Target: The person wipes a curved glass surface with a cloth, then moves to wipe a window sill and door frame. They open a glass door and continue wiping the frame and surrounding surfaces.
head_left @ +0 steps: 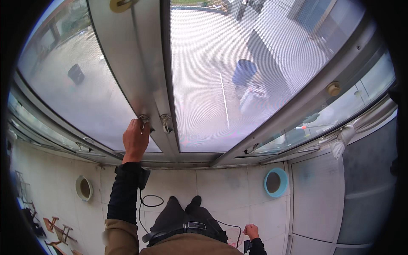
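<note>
My left hand (136, 137) reaches up to the metal window frame. Its fingers close around a metal window latch (144, 118) on the left sash's upright. A second window latch (165, 122) sits just right of it, on the neighbouring upright. Behind both uprights lie the left glass pane (76, 92) and a pane with a mesh insect screen (197, 95). Down by my right side is my right hand (251, 231), its fingers curled. Beside it is a translucent sheet or bag (234, 237) with red marks; whether the hand holds it is unclear.
On the tiled floor stand a pale basin (84, 188) at left and a turquoise basin (276, 182) at right, each with dark contents. Small wooden stools (62, 231) lie lower left. A knotted white curtain (342, 138) hangs at right. Outside stands a blue bucket (244, 71).
</note>
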`<state>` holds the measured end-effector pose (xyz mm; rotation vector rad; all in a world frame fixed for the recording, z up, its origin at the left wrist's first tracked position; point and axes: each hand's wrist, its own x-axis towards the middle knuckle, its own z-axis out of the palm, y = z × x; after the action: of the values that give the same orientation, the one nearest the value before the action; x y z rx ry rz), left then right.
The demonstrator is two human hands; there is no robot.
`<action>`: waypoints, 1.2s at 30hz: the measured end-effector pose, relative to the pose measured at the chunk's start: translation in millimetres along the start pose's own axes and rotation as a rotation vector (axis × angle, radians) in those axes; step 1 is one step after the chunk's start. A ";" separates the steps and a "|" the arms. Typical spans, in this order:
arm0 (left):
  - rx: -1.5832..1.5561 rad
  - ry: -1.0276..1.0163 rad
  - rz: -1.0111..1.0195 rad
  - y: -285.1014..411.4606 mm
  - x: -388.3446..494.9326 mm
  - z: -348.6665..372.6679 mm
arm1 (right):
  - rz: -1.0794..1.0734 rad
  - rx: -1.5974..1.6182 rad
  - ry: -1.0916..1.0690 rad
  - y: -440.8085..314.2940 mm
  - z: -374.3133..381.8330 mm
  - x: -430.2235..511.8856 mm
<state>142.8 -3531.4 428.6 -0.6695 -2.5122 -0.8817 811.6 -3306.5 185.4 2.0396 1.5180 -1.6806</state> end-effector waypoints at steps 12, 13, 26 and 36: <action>-0.038 0.063 -0.073 -81.7 7.1 -52.2 | -0.150 -0.032 0.027 -29.8 35.0 -19.3; -0.042 0.060 -0.086 -92.6 8.1 -57.3 | -0.124 -0.017 0.032 -37.4 44.0 -22.1; 0.020 0.043 -0.167 -192.9 14.5 -102.7 | -0.974 -0.356 -0.086 -366.6 219.1 -88.5; -0.017 0.048 -0.102 -198.0 14.8 -109.0 | -1.480 -0.371 0.106 -507.5 340.5 -184.5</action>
<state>43.4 -3734.8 421.8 -0.5232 -2.5177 -0.9444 231.8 -3373.7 443.7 0.6294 3.3875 -1.1761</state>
